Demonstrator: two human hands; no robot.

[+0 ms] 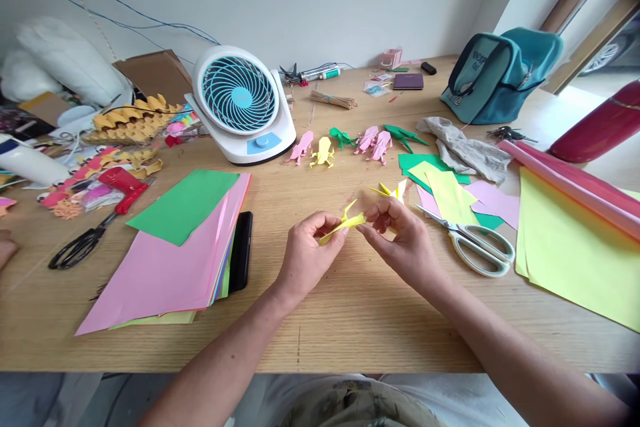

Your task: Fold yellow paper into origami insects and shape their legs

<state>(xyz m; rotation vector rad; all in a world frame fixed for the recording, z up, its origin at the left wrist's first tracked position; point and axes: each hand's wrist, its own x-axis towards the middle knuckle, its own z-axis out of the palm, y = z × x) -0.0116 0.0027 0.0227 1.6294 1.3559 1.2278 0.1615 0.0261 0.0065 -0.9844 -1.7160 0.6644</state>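
Both my hands meet over the middle of the wooden table, pinching a small folded yellow paper piece. My left hand grips its left end with thumb and fingers closed. My right hand pinches its right end, fingers curled. Pointed flaps of the yellow piece stick up between the hands. More yellow scraps lie just behind my right hand.
A stack of coloured sheets with a black phone lies left. White scissors and loose sheets lie right. Folded paper insects, a white fan, black scissors and a teal bag stand behind.
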